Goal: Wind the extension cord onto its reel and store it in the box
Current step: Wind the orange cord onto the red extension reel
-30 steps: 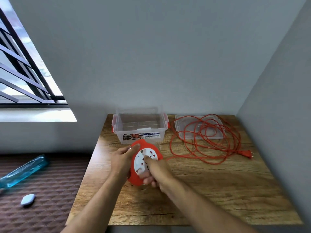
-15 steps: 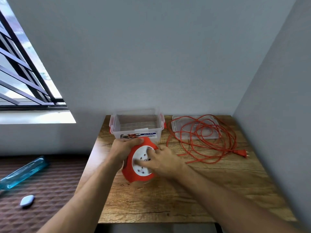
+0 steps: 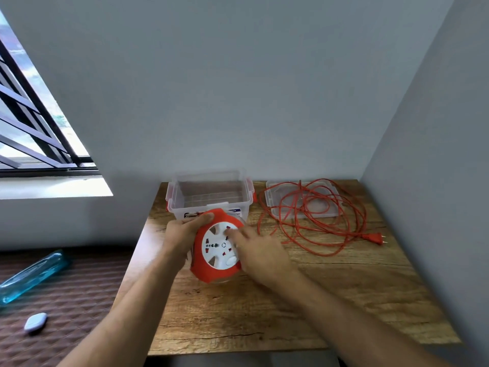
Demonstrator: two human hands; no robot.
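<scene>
Two hands work the reel point(image 3: 215, 246): left hand point(image 3: 182, 231) fingers clamp its 10 o'clock rim, right hand point(image 3: 258, 254) fingers press the face, and steady cranking should draw the cord point(image 3: 317, 221) in evenly.

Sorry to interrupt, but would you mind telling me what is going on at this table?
A person is winding an orange extension cord onto its reel. The left hand grips the reel's orange rim, while the right hand has its fingers on the white face. Most of the cord lies loose in loops on the wooden table, partly over the clear lid, with its plug near the right edge. The clear box stands open and empty behind the reel.
</scene>
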